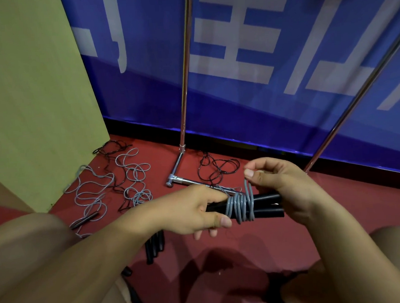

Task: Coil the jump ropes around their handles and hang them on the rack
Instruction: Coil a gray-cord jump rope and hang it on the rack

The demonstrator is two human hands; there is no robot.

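our left hand (198, 212) grips one end of the two black handles (265, 206), fingers curled round them and thumb laid along the near side, holding the pair side by side and roughly level above the floor (293, 239). our right hand (280, 184) pinches the grey cord (241, 207) between thumb and fingers just above the handles, with the palm behind their far end. we count about six or seven turns of cord already lying close together round the middle of the handles, and the strand in the pinch rises straight off the last turn; how much loose cord is left beyond it we cannot tell. so this rope looks to us near the end of its coiling, not yet tied off and not yet hung. on the floor to the left lie tangled loose ropes (116, 182), grey and black mixed, and we cannot count them surely; one more black cord (218, 167) lies by the foot of the rack (183, 161). a bundle of black handles (154, 245) lies just below our left hand, perhaps three or four, and one more handle (85, 219) sits among the grey loops. two upright rack poles show, and no rope hangs on the part we see, so by our judgement most of the job remains.
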